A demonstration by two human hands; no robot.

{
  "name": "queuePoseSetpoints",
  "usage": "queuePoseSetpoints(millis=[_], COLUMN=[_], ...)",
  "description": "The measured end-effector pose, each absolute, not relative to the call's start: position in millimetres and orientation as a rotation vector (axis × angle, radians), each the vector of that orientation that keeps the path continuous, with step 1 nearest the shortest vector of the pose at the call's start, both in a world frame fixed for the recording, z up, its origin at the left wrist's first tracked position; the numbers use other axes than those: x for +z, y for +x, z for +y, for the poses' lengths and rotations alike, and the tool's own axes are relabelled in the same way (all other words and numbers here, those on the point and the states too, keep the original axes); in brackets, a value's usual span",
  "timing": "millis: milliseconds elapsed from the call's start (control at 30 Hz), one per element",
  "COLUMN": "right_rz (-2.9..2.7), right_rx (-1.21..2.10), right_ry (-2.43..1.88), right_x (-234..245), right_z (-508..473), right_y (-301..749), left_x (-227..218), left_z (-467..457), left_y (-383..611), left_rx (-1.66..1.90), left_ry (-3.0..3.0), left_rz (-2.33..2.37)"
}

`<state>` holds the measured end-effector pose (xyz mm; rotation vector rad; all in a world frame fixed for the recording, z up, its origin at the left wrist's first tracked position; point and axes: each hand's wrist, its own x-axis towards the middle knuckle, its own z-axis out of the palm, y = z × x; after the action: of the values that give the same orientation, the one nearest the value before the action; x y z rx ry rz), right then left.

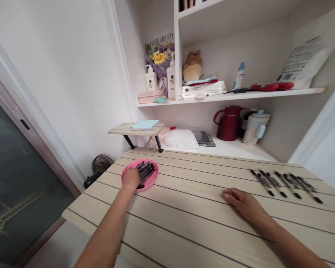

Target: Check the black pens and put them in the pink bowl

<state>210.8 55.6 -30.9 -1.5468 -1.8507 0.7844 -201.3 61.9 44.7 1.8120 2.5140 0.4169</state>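
Note:
At the left of the desk, a pink round tray (155,178) holds a pile of dark pens (146,170). My left hand (131,179) reaches over the tray's left side, curled against the pens; its fingertips are hidden, and what it grips I cannot make out. Resting on the desk right of centre, my right hand (241,201) is loosely bent, thumb near the forefinger, with nothing visible in it. Beyond it, at the right, several slim black-ended pens (279,182) lie slanted in small groups side by side.
A small raised stand (120,129) with light blue paper (145,124) stands at the desk's back left. Behind the desk are a plastic bag (181,139), a dark red jug (228,124) and a speckled cup (254,130). Shelves (268,93) with bottles and packets rise above.

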Motion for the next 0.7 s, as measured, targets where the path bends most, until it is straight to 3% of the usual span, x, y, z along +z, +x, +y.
queuePoseSetpoints(millis=[200, 400, 500, 700], right_rz=[-1.902, -1.705, -1.627, -1.592], right_rx=[0.506, -0.058, 0.036, 0.265], right_ry=[-1.698, -2.252, -2.301, -2.196], right_x=[-23, -20, -17, -14], right_z=[57, 75, 82, 85], right_y=[232, 294, 305, 282], left_x=[49, 46, 31, 8], left_z=[62, 57, 54, 47], left_y=[-181, -115, -66, 19], left_rx=[0.501, 0.764, 0.856, 0.665], left_ry=[2.034, 2.322, 2.109, 1.323], left_rz=[2.453, 1.851, 1.464, 1.016])
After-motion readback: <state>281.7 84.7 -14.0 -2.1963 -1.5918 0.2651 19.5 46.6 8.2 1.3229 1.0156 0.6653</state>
